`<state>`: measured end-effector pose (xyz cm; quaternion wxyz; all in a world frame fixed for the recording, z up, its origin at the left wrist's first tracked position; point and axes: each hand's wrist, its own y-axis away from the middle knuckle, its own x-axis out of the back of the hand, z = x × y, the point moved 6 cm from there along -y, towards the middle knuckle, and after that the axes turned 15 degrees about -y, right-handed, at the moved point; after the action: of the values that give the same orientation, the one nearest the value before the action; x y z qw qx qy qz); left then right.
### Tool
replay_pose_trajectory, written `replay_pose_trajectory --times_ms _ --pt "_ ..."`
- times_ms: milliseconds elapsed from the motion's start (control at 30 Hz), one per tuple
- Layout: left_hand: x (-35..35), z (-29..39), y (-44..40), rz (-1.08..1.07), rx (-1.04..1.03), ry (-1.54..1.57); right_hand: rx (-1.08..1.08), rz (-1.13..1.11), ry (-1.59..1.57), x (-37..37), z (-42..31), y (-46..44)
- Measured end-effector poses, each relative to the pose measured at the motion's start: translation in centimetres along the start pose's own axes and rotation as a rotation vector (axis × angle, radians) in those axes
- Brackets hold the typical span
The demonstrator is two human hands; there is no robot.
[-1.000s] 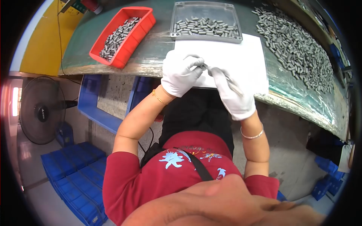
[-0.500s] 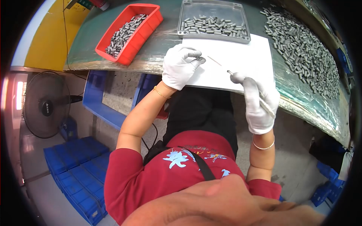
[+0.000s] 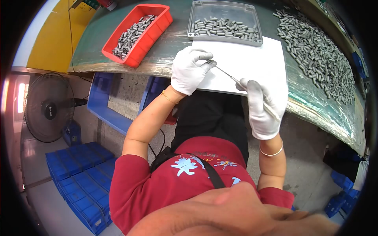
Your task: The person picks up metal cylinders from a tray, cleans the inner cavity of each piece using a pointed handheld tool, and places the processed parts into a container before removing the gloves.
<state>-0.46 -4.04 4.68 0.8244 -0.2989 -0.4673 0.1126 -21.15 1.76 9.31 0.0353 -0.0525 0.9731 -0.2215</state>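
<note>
My left hand (image 3: 189, 70), in a white glove, pinches a small grey metal cylinder (image 3: 210, 61) between thumb and forefinger, its open end showing. In my gloved right hand (image 3: 265, 106) is a thin metal rod tool (image 3: 227, 73), its tip at or very close to the cylinder's end. Whether the tip is inside the bore cannot be made out. Both hands are over the front part of a white sheet (image 3: 267, 63). Behind the sheet a clear-grey tray (image 3: 225, 38) holds many similar cylinders.
A red bin (image 3: 147, 45) of cylinders stands at the left of the green table (image 3: 177, 23). A large pile of cylinders (image 3: 319, 55) covers the right side. Below the table are a blue frame (image 3: 112, 120), a fan (image 3: 49, 111) and blue crates (image 3: 80, 173).
My right hand first moved away to the right and down with the rod, then came slightly back left. The rod's tip is again by the cylinder. The whole view has shifted slightly.
</note>
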Motion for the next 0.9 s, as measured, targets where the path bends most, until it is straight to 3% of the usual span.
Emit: replay_pose_trajectory --times_ms 333,533,733,767,900 --pt "0.6 1.1 -0.1 0.083 -0.163 -0.049 0.034 0.004 0.056 -0.9 -0.6 -0.9" --pt "0.6 1.4 -0.1 0.068 -0.213 -0.044 0.27 -0.025 0.185 -1.1 -0.9 -1.2" --pt "1.8 5.2 -0.3 0.088 -0.474 -0.203 0.237 -0.101 0.323 -3.1 1.2 -1.7" --pt "1.1 4.4 -0.3 0.113 -0.431 -0.145 0.438 -0.188 0.575 -3.6 1.1 -1.2" --pt "0.9 3.7 -0.1 0.085 -0.384 -0.115 0.327 -0.131 0.479 -2.4 -1.3 -1.5"
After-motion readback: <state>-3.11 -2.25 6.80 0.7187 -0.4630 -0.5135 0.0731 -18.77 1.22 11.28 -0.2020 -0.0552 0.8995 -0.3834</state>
